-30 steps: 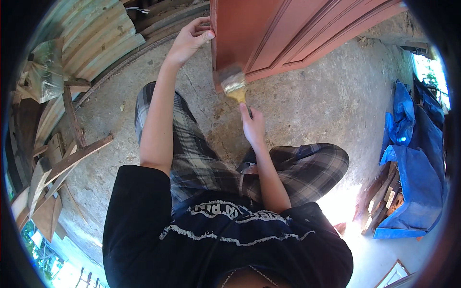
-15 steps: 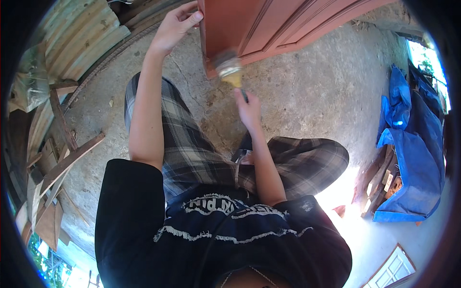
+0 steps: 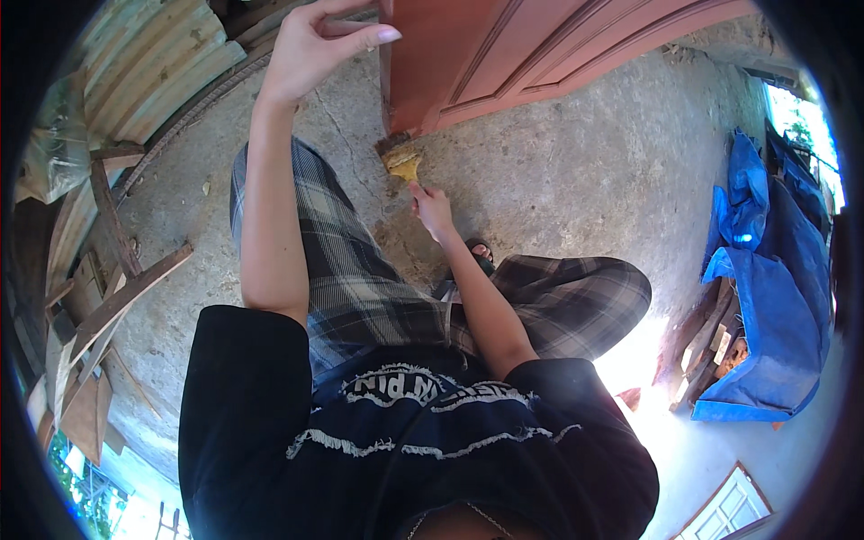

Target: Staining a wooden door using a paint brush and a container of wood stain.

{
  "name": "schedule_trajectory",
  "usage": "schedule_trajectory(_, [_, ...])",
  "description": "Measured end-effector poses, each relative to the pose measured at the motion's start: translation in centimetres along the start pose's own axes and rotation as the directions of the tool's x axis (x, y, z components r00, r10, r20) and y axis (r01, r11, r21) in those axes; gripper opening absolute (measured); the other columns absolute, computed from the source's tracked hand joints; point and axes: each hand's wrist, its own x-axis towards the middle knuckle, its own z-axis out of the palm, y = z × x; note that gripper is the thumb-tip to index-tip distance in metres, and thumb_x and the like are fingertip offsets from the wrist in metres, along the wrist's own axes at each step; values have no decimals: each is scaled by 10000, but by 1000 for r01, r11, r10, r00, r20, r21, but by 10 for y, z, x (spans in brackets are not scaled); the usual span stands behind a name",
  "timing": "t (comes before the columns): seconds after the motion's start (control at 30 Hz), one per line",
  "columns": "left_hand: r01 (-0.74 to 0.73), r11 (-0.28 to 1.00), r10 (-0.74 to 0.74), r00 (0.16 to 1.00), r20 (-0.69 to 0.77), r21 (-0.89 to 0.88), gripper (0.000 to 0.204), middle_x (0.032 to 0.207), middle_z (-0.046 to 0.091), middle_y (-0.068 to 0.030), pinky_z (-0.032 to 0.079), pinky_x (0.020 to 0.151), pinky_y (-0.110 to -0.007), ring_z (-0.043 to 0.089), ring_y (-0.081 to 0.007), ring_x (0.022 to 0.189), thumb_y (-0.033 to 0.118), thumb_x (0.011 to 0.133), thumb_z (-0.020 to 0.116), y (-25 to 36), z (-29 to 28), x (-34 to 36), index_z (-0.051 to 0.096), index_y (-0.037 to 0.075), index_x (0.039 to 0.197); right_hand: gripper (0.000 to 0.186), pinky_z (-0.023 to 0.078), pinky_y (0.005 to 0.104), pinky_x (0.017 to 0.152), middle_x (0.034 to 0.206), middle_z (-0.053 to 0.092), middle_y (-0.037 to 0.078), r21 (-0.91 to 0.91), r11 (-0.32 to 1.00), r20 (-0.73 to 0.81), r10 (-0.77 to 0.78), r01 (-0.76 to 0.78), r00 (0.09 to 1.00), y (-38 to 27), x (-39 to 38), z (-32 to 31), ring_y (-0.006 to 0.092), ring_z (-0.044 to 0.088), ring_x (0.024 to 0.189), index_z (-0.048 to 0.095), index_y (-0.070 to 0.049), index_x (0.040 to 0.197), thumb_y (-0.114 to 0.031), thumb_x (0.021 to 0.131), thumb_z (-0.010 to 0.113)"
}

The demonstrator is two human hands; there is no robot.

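Observation:
A reddish-brown panelled door [image 3: 531, 54] stands at the top of the view, its lower left corner near the concrete floor. My right hand [image 3: 434, 211] is closed around the handle of a wide paintbrush [image 3: 402, 164]. The brush's yellow ferrule is smeared, and its dark bristles are at the door's lower corner. My left hand [image 3: 310, 54] is raised beside the door's left edge, thumb stretched out across that edge and apart from the fingers. The top of the picture cuts off the fingertips, so I cannot tell whether they touch the door.
Cracked concrete floor [image 3: 576, 180] lies around my plaid-trousered legs. At the left are corrugated sheets [image 3: 153, 63] and a pile of wooden boards [image 3: 126, 297]. A blue tarp [image 3: 774, 315] covers wood pieces at the right. A white panelled door or window [image 3: 731, 506] shows at the lower right.
The brush has moved left and down to the door's bottom corner with my right hand. My left hand has shifted up, its thumb now stretched over the door's edge.

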Motion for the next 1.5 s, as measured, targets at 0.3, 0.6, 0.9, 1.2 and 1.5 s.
schedule_trajectory(0.3, [35, 933, 3, 994, -105, 358, 528, 1025, 702, -110, 548, 690, -266, 679, -134, 797, 124, 776, 774, 11, 17, -3, 576, -28, 1241, 567, 375, 291, 467, 500, 507, 26, -153, 985, -56, -86, 76, 995, 13, 25, -8, 117, 496, 472, 554, -46, 593, -534, 877, 592])
schedule_trajectory(0.6, [32, 914, 26, 990, -137, 404, 541, 995, 708, -118, 567, 710, -288, 690, -153, 813, 171, 767, 779, 11, 16, -7, 585, 8, 1245, 552, 437, 324, 540, 590, 587, 77, -264, 945, -42, 188, -192, 981, 14, 26, -12, 184, 582, 552, 599, -20, 659, -524, 880, 572])
schedule_trajectory(0.9, [-23, 900, 96, 984, -148, 435, 510, 1332, 531, -167, 571, 711, -310, 691, -199, 862, 199, 758, 786, -2, 11, -10, 620, 10, 1202, 423, 522, 456, 770, 833, 670, 234, -814, 546, 134, -157, 199, 979, -55, -26, -4, 365, 669, 841, 683, -30, 919, -421, 884, 526])
schedule_trajectory(1.2, [-67, 925, 134, 979, -154, 374, 507, 1331, 534, -161, 562, 700, -299, 690, -179, 832, 214, 765, 785, -1, 21, -5, 622, 5, 1197, 301, 511, 483, 705, 858, 677, 179, -614, 788, -405, -262, -49, 876, -50, 7, -84, 368, 659, 810, 657, -173, 1120, -341, 875, 606])
schedule_trajectory(1.5, [-36, 876, 148, 969, -198, 481, 496, 1075, 674, -102, 535, 763, -250, 664, -134, 868, 108, 806, 750, -36, 19, -8, 569, -38, 1244, 321, 499, 436, 769, 943, 667, 211, -306, 937, -281, -258, 169, 924, -21, 6, -29, 392, 644, 879, 657, -86, 1101, -318, 903, 556])
